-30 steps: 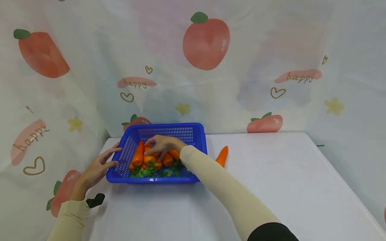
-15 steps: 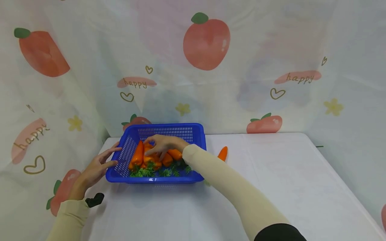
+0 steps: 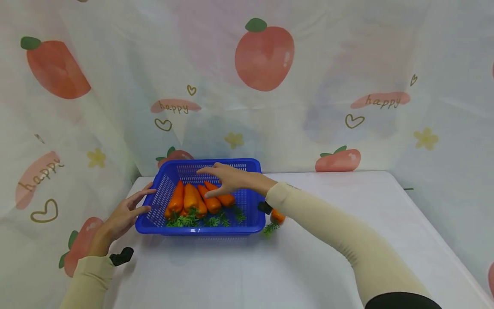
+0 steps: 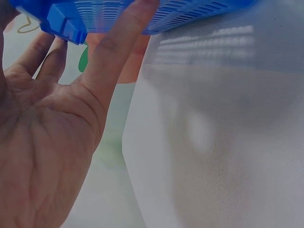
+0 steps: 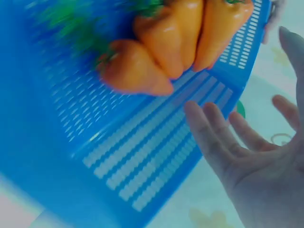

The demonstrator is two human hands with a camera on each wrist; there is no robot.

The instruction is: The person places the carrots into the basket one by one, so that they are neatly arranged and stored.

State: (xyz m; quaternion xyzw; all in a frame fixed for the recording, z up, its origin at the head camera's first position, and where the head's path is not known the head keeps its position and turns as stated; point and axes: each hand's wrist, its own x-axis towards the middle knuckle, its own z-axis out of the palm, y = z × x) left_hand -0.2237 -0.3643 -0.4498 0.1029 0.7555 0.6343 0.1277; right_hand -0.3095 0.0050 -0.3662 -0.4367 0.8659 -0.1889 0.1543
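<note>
A blue plastic basket (image 3: 200, 231) with slotted walls stands on the white table. Inside lie several glossy orange carrots (image 3: 176, 198), side by side, their feathery green tops (image 3: 185, 220) toward the near wall. At the basket's left side, my left hand (image 3: 121, 219) touches the rim with fairly straight fingers and the thumb. The left wrist view has that thumb (image 4: 111, 52) against the blue plastic. Over the basket's back right part hovers my right hand (image 3: 233, 178), fingers spread and nothing held. In the right wrist view its fingertips (image 5: 194, 110) overlap the slotted wall, apart from the carrots.
Another carrot (image 3: 278, 216) lies on the table just outside the basket's right wall, partly covered by the right forearm. A fruit-printed cloth (image 3: 278, 124) hangs close behind the basket and along the left. White tabletop (image 3: 347, 201) extends to the right.
My right hand has risen off the carrots and drawn back to the right, its fingers now spread. The carrots it covered now show. My left hand stays at the rim.
</note>
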